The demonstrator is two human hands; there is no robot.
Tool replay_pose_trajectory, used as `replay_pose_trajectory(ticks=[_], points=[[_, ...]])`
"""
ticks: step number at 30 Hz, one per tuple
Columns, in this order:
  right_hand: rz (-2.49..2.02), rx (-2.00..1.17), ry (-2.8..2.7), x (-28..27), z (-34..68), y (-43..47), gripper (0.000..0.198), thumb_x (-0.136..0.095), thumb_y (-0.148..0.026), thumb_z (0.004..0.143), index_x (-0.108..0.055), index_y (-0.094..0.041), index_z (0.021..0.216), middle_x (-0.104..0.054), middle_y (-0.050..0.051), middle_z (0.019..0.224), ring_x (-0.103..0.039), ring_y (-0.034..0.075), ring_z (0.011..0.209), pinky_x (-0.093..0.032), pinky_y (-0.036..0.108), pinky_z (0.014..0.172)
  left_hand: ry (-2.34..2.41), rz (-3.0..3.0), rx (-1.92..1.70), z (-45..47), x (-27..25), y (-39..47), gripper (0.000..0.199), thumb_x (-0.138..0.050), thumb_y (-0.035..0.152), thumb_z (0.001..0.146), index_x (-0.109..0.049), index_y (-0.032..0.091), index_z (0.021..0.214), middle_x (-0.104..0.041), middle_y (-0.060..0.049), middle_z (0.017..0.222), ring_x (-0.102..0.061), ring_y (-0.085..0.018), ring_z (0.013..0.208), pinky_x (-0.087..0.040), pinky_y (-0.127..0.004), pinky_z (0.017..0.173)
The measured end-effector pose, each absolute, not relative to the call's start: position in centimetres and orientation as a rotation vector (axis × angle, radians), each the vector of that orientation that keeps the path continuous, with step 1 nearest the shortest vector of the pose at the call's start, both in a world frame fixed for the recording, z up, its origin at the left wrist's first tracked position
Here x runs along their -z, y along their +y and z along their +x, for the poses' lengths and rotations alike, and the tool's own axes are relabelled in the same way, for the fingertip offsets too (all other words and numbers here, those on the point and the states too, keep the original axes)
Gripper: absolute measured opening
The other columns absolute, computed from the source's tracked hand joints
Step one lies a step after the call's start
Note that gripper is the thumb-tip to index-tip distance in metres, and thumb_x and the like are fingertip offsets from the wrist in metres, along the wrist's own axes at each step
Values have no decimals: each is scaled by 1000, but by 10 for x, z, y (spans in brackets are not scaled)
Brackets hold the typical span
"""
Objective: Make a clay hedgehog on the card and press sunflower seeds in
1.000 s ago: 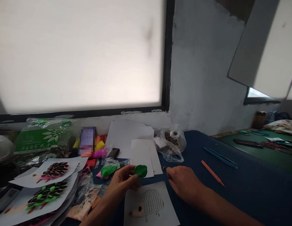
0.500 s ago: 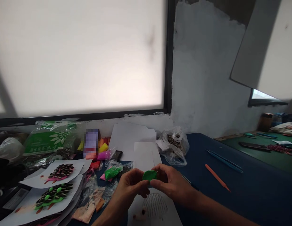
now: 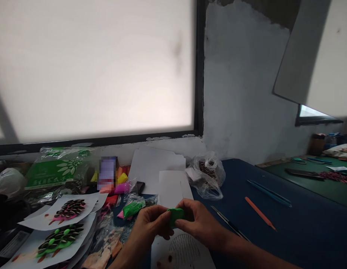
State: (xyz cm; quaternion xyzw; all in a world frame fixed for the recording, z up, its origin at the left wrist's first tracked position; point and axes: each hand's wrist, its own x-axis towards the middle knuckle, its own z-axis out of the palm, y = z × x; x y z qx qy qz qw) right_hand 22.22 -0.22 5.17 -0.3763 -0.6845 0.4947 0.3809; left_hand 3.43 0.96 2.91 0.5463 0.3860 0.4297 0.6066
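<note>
A flattened piece of green modelling clay [image 3: 176,216] is pinched between the fingers of both hands. My left hand [image 3: 154,221] grips its left edge, and my right hand [image 3: 194,219] has hold of its right side. Just below them lies a white sheet [image 3: 181,256] with a drawn hedgehog-like outline filled with short lines and small dark spots at its lower left. Left of my hands, a packet of green clay [image 3: 133,208] rests among clear wrappers.
Finished sheets with seed-covered hedgehogs [image 3: 61,239] are stacked at left. Behind stand a green seed bag [image 3: 50,170], blank paper [image 3: 151,164] and a plastic bag of seeds [image 3: 208,170]. An orange tool [image 3: 260,213], blue tweezers [image 3: 268,192] and a thin knife [image 3: 229,222] lie at right.
Both hands, with the green clay between them, have shifted slightly down and left. The clay is turned a little differently, and the thin knife shows more fully beside my right hand.
</note>
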Motion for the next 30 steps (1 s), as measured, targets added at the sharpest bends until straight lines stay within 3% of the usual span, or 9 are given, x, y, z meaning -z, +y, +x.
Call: replay_pose_trajectory(ticks=[5,11,14,20,26,30], points=[[-959,-1237,-1706,-49,223,1,13,-69,-25,80,-60,-16,78,-54,-2,69,-50,14,66,-38,26,61,841,1181,-1008,36,-34,6,57,-89,49,62,-70,16,104,-73,-3,77,-69,-16,60,-53,-25,56],[-925,-1187,-1756,-54,223,1,16,-61,-31,88,-65,-16,83,-63,3,77,-58,18,75,-44,30,70,862,1273,-873,35,-28,11,44,-86,53,64,-66,14,70,-67,-1,61,-65,-14,50,-45,-20,44],[-950,-1142,-1786,-57,224,1,24,-60,-38,90,-68,-16,88,-65,6,85,-59,20,80,-46,31,73,860,1276,-868,36,-27,12,45,-84,54,64,-64,14,69,-67,-1,60,-65,-14,49,-44,-20,43],[-948,-1209,-1685,-54,222,3,27,-64,-38,88,-65,-14,76,-59,2,70,-55,16,67,-45,29,64,852,1274,-811,40,-29,7,48,-85,56,59,-63,14,68,-66,-1,57,-63,-13,46,-42,-18,41],[-944,-1209,-1709,-55,221,3,31,-64,-42,89,-62,-15,73,-57,1,70,-54,15,67,-44,28,63,853,1317,-786,40,-35,3,45,-85,50,64,-69,14,87,-68,0,74,-63,-10,47,-41,-17,41],[-888,-1292,-1691,-55,221,0,34,-59,-49,91,-62,-16,83,-61,3,75,-57,16,70,-45,29,66,908,1325,-859,37,-33,5,49,-77,61,71,-66,14,68,-58,4,53,-59,-10,44,-38,-16,41]])
